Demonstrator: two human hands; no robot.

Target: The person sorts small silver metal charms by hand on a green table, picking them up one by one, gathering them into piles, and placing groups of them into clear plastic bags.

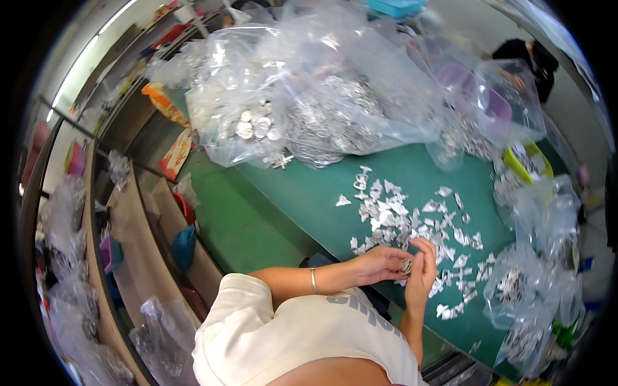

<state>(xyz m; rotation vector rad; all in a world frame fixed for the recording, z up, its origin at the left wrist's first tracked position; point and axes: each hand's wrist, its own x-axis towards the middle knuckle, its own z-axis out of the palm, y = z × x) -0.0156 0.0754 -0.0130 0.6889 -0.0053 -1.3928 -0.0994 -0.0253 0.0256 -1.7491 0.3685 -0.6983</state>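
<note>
Both my hands meet over the near edge of the green table [283, 193]. A small silver metal piece [406, 266], ring-like in shape, sits between them. My left hand [376, 264], with a bangle at its wrist, pinches the piece from the left. My right hand [420, 269] is upright beside it, its fingers curled toward the piece; its grip is partly hidden. Just beyond my fingers lies a loose spread of small silver metal pieces [389, 209] in mixed flat shapes.
Large clear plastic bags [335, 122] full of silver pieces cover the table's far side. A yellow-green basket [528, 162], a purple basket [492, 106] and more bags [512, 283] stand at the right. Shelving [138, 238] lines the left. Another person [524, 58] is at the far right.
</note>
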